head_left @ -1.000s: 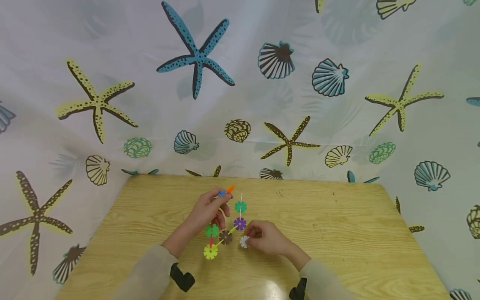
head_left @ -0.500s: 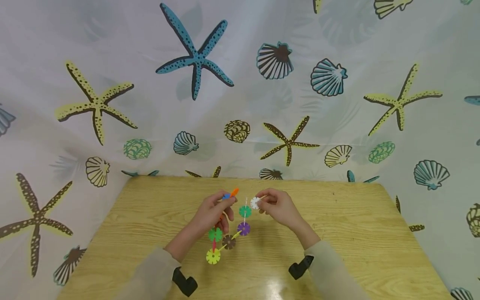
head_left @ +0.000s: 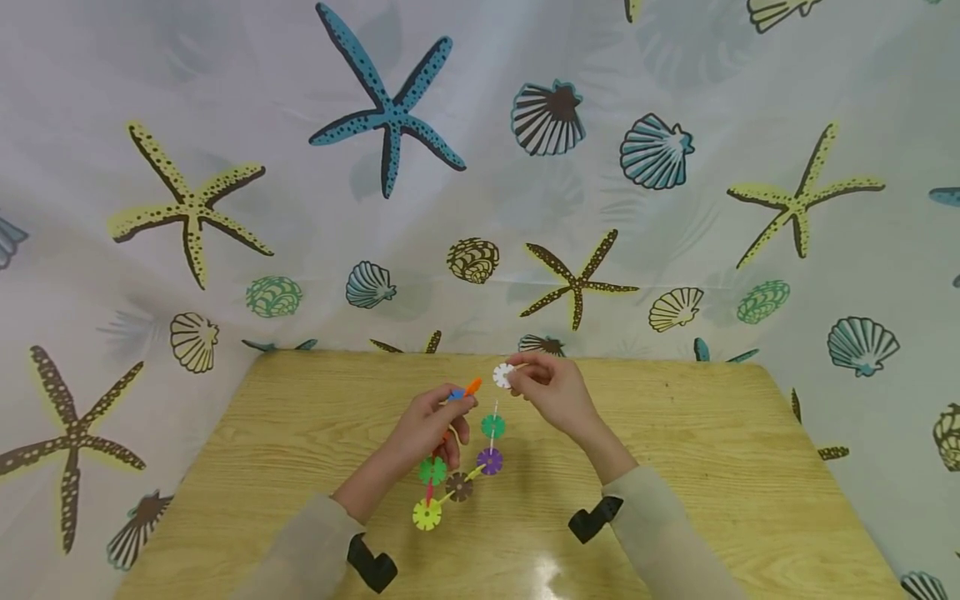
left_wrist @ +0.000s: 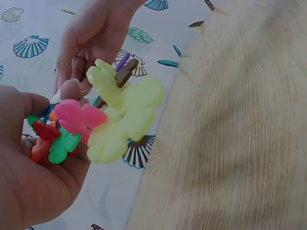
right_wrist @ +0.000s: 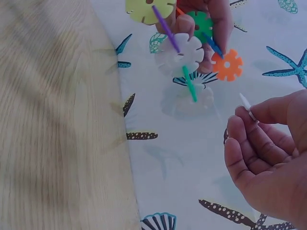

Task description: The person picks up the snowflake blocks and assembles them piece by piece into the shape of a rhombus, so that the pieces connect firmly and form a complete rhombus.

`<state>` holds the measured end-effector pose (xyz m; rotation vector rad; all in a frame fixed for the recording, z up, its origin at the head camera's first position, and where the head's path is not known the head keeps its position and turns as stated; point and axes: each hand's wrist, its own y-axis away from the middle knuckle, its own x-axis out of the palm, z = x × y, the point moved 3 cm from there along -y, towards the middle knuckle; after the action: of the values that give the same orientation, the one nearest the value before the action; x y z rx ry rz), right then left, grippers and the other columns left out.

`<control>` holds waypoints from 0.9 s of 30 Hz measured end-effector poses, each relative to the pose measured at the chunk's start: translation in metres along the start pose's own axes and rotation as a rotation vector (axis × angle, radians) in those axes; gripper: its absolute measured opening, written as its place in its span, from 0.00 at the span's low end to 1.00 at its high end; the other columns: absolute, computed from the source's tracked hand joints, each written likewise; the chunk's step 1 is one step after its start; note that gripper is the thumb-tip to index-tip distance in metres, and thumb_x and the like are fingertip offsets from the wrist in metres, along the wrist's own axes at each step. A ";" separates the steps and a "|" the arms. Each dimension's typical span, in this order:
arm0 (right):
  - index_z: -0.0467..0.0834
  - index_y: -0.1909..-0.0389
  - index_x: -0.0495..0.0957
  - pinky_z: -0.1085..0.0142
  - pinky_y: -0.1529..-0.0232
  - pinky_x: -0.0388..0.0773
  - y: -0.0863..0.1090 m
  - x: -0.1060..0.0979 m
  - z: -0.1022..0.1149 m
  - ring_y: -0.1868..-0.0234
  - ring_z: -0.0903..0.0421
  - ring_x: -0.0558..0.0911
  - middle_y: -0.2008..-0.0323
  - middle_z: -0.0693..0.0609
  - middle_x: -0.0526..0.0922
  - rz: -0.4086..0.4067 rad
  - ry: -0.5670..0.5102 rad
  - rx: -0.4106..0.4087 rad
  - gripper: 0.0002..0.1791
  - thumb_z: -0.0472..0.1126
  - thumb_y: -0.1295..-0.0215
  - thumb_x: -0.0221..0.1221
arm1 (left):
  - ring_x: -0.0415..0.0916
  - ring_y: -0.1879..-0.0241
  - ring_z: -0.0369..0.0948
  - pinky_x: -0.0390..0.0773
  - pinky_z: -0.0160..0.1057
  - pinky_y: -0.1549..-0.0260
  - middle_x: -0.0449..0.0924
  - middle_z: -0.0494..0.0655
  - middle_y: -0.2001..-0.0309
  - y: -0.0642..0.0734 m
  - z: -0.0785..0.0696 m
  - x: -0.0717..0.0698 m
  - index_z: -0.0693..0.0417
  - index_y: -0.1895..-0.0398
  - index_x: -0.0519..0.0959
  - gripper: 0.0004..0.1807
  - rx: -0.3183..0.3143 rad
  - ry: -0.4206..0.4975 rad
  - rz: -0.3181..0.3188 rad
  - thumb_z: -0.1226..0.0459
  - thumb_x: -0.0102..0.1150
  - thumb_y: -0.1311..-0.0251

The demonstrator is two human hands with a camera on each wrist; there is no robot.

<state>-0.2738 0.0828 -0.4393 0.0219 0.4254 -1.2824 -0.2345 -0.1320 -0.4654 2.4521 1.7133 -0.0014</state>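
Note:
Notched plastic discs are joined into a curved chain, which my left hand [head_left: 427,429] grips near one end, thumb on the blue disc [head_left: 454,395]. Beyond that thumb an orange disc [right_wrist: 228,64] sticks out. The chain hangs down through a yellow disc [head_left: 427,514] and a brown one [head_left: 459,486], then rises past a purple disc [head_left: 490,461] to a green disc [head_left: 492,426] and a pale edge-on one. Pinched between thumb and fingers of my right hand [head_left: 555,396] is a loose white disc [head_left: 502,376], apart from the chain and right of the orange disc.
Below the hands lies a wood-grain table [head_left: 675,467]. A white cloth [head_left: 480,200] printed with starfish and shells hangs behind it and along both sides. Each forearm wears a black strap-like device [head_left: 371,567] over a light sleeve.
My right hand has carried the white disc from low beside the brown and purple discs, up and away, to near the orange disc. The left hand and chain have shifted slightly right.

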 end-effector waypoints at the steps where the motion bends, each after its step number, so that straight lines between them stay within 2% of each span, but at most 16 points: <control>1: 0.38 0.42 0.83 0.62 0.58 0.84 -0.001 0.001 0.002 0.64 0.59 0.87 0.59 0.37 0.91 0.000 -0.003 -0.003 0.15 0.37 0.25 0.62 | 0.76 0.89 0.36 0.77 0.34 0.86 0.79 0.44 0.76 0.000 0.000 0.000 0.60 0.46 0.74 0.19 0.000 0.002 0.005 0.52 0.51 0.19; 10: 0.38 0.43 0.84 0.67 0.63 0.81 -0.002 0.007 0.004 0.66 0.60 0.86 0.60 0.37 0.90 0.028 -0.006 -0.017 0.14 0.37 0.25 0.62 | 0.76 0.89 0.36 0.77 0.34 0.87 0.78 0.44 0.76 -0.001 0.001 0.003 0.60 0.46 0.74 0.19 0.000 0.002 0.022 0.52 0.51 0.19; 20: 0.38 0.44 0.85 0.68 0.66 0.78 -0.003 0.008 0.006 0.66 0.61 0.86 0.61 0.38 0.90 0.015 0.000 -0.035 0.14 0.37 0.26 0.63 | 0.73 0.91 0.36 0.74 0.33 0.88 0.75 0.45 0.80 -0.001 -0.002 0.006 0.62 0.50 0.75 0.18 0.010 -0.009 0.022 0.53 0.53 0.20; 27: 0.37 0.45 0.84 0.68 0.68 0.76 -0.001 0.009 0.007 0.68 0.60 0.84 0.64 0.39 0.89 0.013 -0.014 -0.049 0.13 0.36 0.26 0.63 | 0.70 0.93 0.36 0.70 0.33 0.89 0.73 0.44 0.81 0.001 -0.003 0.009 0.60 0.52 0.76 0.16 0.016 -0.046 -0.005 0.55 0.51 0.20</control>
<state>-0.2711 0.0726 -0.4357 -0.0255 0.4444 -1.2584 -0.2310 -0.1238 -0.4627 2.4394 1.7076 -0.0715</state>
